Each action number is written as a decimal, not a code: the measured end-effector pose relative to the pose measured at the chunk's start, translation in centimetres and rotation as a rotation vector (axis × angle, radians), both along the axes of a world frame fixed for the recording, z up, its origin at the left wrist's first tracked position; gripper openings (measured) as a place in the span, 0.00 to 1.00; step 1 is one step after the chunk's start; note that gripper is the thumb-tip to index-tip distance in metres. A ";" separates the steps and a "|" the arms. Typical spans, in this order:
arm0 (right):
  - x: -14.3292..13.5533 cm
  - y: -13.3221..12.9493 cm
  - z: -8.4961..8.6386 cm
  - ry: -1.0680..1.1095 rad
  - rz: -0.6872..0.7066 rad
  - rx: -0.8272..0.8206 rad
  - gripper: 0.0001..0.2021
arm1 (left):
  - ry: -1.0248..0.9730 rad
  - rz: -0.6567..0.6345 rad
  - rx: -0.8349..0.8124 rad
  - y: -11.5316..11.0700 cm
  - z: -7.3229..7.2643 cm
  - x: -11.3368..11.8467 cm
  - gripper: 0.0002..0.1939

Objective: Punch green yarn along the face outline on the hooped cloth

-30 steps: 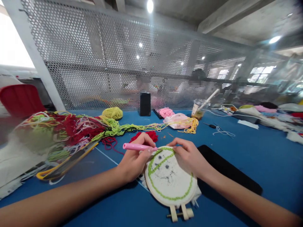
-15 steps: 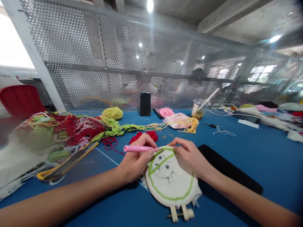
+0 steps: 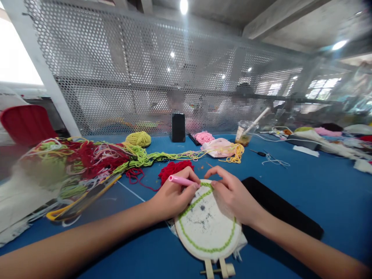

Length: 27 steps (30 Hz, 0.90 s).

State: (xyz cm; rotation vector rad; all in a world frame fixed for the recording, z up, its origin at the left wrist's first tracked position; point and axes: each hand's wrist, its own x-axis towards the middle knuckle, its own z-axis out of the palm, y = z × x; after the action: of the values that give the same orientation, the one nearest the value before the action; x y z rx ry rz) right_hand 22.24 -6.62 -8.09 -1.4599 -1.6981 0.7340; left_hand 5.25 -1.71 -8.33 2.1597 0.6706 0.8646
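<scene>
A round embroidery hoop [image 3: 209, 228] with white fabric and a green stitched outline lies tilted in front of me, its screw clamp at the bottom. My left hand [image 3: 177, 195] pinches a pink pen-like tool [image 3: 182, 180], whose tip end is at the hoop's upper edge; the tip itself is hidden by the fingers. My right hand [image 3: 232, 193] grips the hoop's upper right edge, thumb and finger bent over the rim beside the green stitches. Dark marks dot the fabric's middle. Right behind my left hand sits a red yarn bundle [image 3: 171, 169].
Tangled yarn [image 3: 93, 157] and yellow-handled scissors [image 3: 84, 197] lie left. Behind stand a phone [image 3: 178, 128] and a drink cup [image 3: 243, 133], near a yellow-green yarn ball [image 3: 138, 139]. A black flat object [image 3: 281, 207] is at right, below a small threaded tool [image 3: 261, 154].
My left hand and the pink tool have moved right, closer to my right hand, and the tool is angled differently. The hoop has shifted slightly left and down.
</scene>
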 end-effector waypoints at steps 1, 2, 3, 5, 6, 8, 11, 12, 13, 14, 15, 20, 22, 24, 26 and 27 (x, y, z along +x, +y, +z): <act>0.0 0.0 -0.1 0.012 0.002 -0.020 0.07 | -0.005 0.000 -0.016 0.0 0.0 0.0 0.04; 0.0 0.0 -0.1 0.016 0.000 -0.027 0.06 | -0.018 0.000 -0.029 0.0 0.0 0.0 0.05; 0.0 0.0 -0.2 0.014 -0.005 -0.024 0.06 | -0.045 0.005 -0.036 0.0 -0.1 -0.1 0.05; 0.0 0.2 -0.3 -0.002 -0.024 -0.010 0.05 | -0.126 0.031 -0.039 -0.1 -0.2 -0.4 0.05; 0.1 0.3 -0.4 -0.011 -0.034 -0.005 0.05 | -0.170 0.052 -0.039 -0.1 -0.4 -0.5 0.05; 0.2 0.6 -0.6 -0.031 -0.052 0.010 0.06 | -0.247 0.089 -0.051 0.0 -0.7 -0.8 0.05; 0.5 0.9 -1.0 -0.062 -0.067 0.057 0.07 | -0.300 0.093 -0.111 0.1 -1.3 -1.0 0.06; 0.5 0.9 -1.1 -0.066 -0.066 0.066 0.07 | -0.305 0.081 -0.127 0.2 -1.5 -1.0 0.06; 0.5 1.0 -1.2 -0.068 -0.063 0.071 0.07 | -0.307 0.071 -0.136 0.3 -1.6 -1.0 0.06; 0.6 1.0 -1.2 -0.067 -0.058 0.070 0.08 | -0.308 0.063 -0.141 0.3 -1.7 -1.0 0.06; 0.6 1.0 -1.2 -0.066 -0.055 0.068 0.08 | -0.307 0.056 -0.141 0.3 -1.8 -1.0 0.06; 0.5 1.0 -1.1 -0.061 -0.055 0.057 0.08 | -0.291 0.035 -0.151 0.3 -1.6 -1.0 0.06; 0.6 1.0 -1.1 -0.058 -0.056 0.053 0.08 | -0.282 0.026 -0.147 0.2 -1.5 -1.0 0.06; 0.6 0.9 -1.1 -0.057 -0.055 0.051 0.08 | -0.272 0.021 -0.135 0.2 -1.3 -1.1 0.06; 0.5 0.9 -1.1 -0.062 -0.053 0.057 0.08 | -0.262 0.021 -0.120 0.3 -1.2 -1.1 0.06; 0.5 0.9 -1.1 -0.066 -0.052 0.060 0.08 | -0.257 0.024 -0.111 0.3 -1.2 -1.0 0.06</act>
State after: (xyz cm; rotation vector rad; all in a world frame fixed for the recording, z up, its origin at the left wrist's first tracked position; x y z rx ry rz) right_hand 22.75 -5.71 -9.18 -1.4958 -1.7101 0.6083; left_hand 4.20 -1.43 -9.54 1.9041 0.6002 1.0691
